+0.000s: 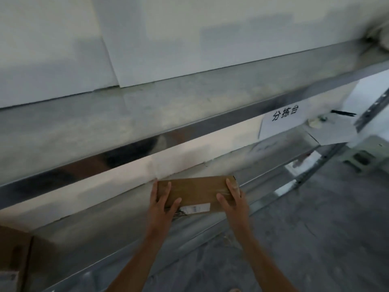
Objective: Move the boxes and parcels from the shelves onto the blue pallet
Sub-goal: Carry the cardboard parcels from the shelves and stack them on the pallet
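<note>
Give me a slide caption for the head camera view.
Both hands, left hand and right hand, grip a flat cardboard box on the metal shelf.

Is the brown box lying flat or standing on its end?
Flat: the brown box shows its broad top face, with both hands at its ends.

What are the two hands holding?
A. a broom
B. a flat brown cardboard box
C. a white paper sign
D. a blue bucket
B: the left hand and the right hand grip opposite ends of a flat brown cardboard box with a white label, at the lower shelf.
</note>
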